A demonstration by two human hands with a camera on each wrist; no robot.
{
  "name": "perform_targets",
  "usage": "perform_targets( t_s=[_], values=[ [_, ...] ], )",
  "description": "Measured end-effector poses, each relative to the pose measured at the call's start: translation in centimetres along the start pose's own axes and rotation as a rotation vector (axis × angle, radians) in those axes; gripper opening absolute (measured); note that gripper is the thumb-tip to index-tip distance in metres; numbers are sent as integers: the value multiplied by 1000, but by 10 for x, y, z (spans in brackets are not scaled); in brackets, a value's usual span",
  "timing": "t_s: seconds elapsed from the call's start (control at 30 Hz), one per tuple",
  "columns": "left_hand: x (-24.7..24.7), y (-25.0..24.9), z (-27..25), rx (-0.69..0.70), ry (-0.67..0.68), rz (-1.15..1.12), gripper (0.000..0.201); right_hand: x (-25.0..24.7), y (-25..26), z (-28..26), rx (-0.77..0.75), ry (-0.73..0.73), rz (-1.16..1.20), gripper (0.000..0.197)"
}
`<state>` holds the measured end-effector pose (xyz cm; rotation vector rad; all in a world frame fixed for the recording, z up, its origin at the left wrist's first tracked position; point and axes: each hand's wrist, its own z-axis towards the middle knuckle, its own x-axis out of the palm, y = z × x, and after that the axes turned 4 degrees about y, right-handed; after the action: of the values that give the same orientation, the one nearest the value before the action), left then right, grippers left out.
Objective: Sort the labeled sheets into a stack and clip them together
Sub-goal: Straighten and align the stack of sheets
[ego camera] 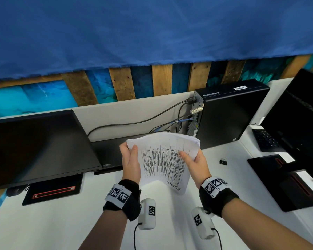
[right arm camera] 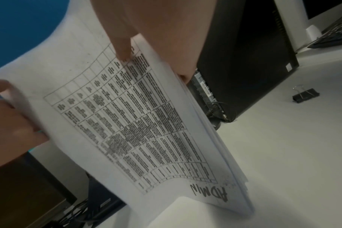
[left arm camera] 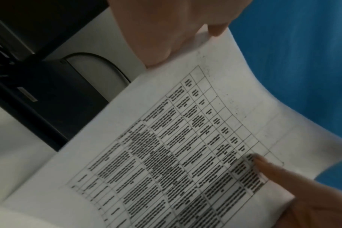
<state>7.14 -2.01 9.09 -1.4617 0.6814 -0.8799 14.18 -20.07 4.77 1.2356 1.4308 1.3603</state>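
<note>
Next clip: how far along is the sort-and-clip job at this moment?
Looks done: the sheets are gathered into one stack, the top page marked ADMIN. In hand: the left hand and right hand each grip a side of it, lower edge on the white desk, apparently squaring it. Left: the black binder clip lies untouched on the desk to the right, so clipping is not yet done.

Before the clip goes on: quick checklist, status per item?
1. Both hands on the sheet stack: ok; left hand and right hand each pinch a side.
2. Label readable: ok, top sheet reads ADMIN.
3. Edges squared: not ok; the stack bows and its right edge is fanned.
4. Stack settled on the desk: not ok, only its lower edge meets the surface.
5. Binder clip located: ok, on the desk right of the stack, untouched.
6. Sheet order: cannot tell.
</note>
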Motion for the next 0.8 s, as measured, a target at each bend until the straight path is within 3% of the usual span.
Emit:
perform_targets(
  t_s=[0.2,0.4,0.6,0.8],
  values=[
    [-9,13,-1,-101,44,61,16,4,1,-5,4,3,-10,20],
    [-7,13,-3,-73,25,88,17,6,-1,-5,14,-91,3,17],
    [-5,19,-8,-99,32,72,12,11,-8,-11,23,-43,-20,33],
    [-6,6,-3,-53,54,91,9,-7,10,-13,-26,-40,-94,34]
  ],
)
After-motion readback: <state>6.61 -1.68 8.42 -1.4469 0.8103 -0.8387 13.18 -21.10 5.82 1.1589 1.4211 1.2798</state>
